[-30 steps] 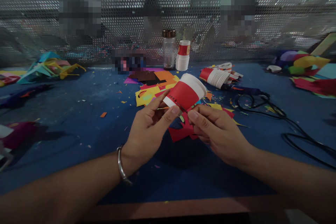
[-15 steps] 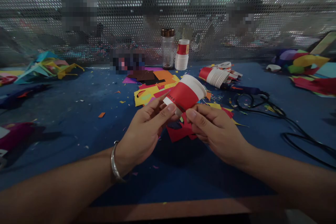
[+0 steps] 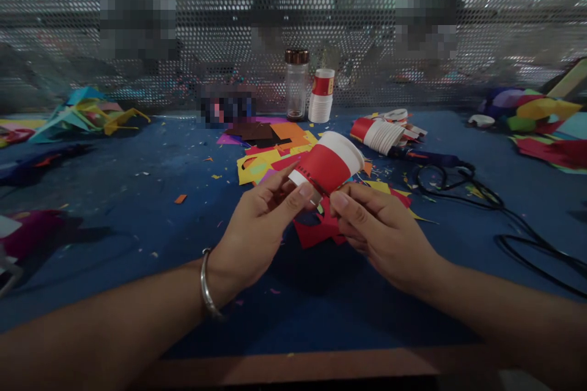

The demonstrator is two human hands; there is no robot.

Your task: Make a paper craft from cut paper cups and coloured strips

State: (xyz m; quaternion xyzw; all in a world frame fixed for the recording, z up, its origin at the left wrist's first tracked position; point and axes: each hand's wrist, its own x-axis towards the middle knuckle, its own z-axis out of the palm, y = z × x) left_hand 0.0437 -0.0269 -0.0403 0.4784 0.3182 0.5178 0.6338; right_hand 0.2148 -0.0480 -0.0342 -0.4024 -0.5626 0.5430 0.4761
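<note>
A white paper cup with a red band [image 3: 328, 162] is tilted in front of me, its mouth up and to the right. My left hand [image 3: 263, 214] grips it near the base, the thumb on the near side and the fingers mostly hidden behind. Close to the cup's lower right side, my right hand [image 3: 380, 226] is closed in a pinch. A thin dark sliver runs from those fingertips along the red band; its kind is too small to tell. Cut red paper [image 3: 316, 233] lies on the table below the cup.
Coloured paper sheets [image 3: 254, 168] spread behind my hands. Farther back stand a glass bottle [image 3: 297, 88] and a cup stack [image 3: 321, 107]. Another stack [image 3: 376, 134] lies sideways by a dark tool [image 3: 431, 159] with a black cable [image 3: 518, 211]. A perforated metal screen [image 3: 220, 43] closes the back.
Both hands hold nearly the same pose around the cup. The dark sliver at my right fingertips shows less than a second ago, and the view has shifted slightly.
</note>
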